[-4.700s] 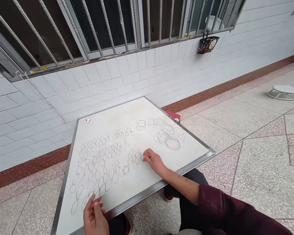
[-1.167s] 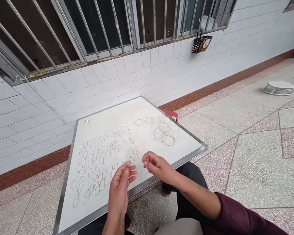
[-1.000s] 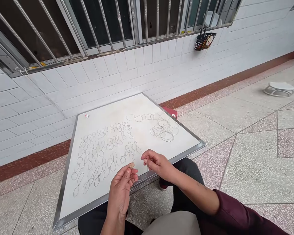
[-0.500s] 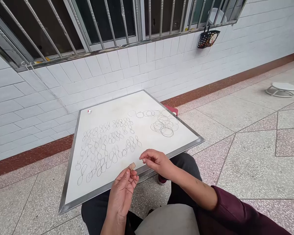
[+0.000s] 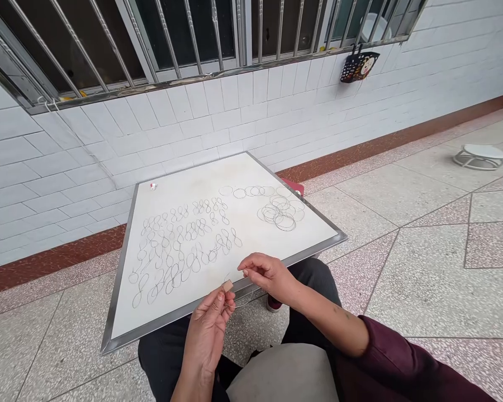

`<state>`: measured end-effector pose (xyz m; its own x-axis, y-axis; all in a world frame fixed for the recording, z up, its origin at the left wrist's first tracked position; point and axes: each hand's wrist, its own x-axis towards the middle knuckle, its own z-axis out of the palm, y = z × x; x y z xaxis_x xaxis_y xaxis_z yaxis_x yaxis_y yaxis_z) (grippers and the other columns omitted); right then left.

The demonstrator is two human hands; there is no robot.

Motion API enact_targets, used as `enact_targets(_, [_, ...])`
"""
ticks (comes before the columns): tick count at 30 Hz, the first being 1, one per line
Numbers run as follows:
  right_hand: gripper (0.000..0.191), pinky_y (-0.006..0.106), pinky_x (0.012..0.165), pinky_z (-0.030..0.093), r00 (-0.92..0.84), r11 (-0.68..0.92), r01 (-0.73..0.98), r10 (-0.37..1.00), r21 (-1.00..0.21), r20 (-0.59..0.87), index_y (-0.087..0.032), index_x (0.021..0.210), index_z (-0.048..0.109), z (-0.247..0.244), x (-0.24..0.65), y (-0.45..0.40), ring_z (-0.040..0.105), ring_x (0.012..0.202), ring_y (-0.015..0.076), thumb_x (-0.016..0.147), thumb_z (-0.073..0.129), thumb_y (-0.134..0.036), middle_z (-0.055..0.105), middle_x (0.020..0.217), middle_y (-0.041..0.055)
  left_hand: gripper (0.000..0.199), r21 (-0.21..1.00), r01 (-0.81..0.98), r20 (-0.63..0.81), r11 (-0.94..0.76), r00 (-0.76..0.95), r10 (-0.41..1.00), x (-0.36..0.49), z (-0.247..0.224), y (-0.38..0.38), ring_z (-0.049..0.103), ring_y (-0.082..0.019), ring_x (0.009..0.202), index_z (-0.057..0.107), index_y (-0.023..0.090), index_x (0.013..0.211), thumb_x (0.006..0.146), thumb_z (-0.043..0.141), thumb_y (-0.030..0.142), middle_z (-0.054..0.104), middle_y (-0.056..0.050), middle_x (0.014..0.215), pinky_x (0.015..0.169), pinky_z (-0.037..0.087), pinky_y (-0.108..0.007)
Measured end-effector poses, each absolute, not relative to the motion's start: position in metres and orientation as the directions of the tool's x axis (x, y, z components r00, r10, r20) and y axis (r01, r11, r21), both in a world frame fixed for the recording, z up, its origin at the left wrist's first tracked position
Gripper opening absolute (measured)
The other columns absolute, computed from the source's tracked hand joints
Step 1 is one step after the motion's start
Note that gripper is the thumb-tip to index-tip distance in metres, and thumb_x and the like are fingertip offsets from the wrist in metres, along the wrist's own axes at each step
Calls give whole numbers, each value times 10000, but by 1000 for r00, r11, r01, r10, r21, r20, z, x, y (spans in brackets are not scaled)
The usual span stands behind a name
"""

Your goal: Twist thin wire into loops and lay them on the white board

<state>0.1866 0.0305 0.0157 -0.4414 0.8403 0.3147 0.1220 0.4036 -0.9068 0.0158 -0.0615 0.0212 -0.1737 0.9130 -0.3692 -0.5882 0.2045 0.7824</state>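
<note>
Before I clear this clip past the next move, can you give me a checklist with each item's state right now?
1. Left hand grips the tan piece: ok, pinched by thumb and fingers.
2. Right hand grips the thread: cannot tell, too fine at the fingertips.
3. Hands apart: ok, a gap shows between them.
4. Round loops separate: not ok, many overlap.
5. Twisted loops separate: not ok, several overlap.
6. Loops within the table: ok, none seen over its edge.
</note>
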Motion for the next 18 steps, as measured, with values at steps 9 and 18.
enact_targets(9, [152, 255, 691, 461, -478, 522, 128, 778, -844, 408, -205, 978, 684, 12, 189, 30, 595, 764, 137, 896, 558, -192, 667, 872, 34, 248, 744, -634, -417, 212, -193, 888, 17, 19, -61, 612, -143, 740, 768, 172, 740, 572, 902, 297, 684, -46, 786, 727, 511, -256])
enact_targets(18, [160, 255, 662, 444, -460, 485, 166, 808, -859, 367, -209, 970, 694, 9, 188, 32, 566, 721, 133, 886, 558, -194, 636, 830, 27, 294, 753, -581, -455, 309, -121, 882, 19, 21, -55, 606, -153, 706, 783, 145, 776, 561, 901, 307, 704, -70, 724, 709, 526, -266])
